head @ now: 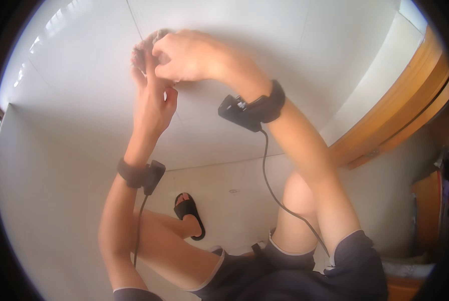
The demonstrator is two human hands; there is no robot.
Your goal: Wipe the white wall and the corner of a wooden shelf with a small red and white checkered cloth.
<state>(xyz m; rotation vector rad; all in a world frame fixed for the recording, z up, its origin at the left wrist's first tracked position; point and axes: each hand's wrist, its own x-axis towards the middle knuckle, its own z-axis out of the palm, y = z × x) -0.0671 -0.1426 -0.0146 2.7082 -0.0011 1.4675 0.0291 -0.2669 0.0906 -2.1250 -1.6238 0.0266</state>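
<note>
A crumpled, textured cloth in grey and pinkish tones is bunched between my hands, in front of a white panelled surface. My left hand reaches up from below, with its fingers on the cloth and its thumb held apart from them. From the right, my right hand bends over with curled fingers and grips the cloth's near side. The fingers of both hands overlap, so part of the cloth is hidden.
Each wrist wears a black strap with a small device and a trailing cable. Below lies a pale floor with my foot in a black slide sandal. Wooden furniture curves along the right.
</note>
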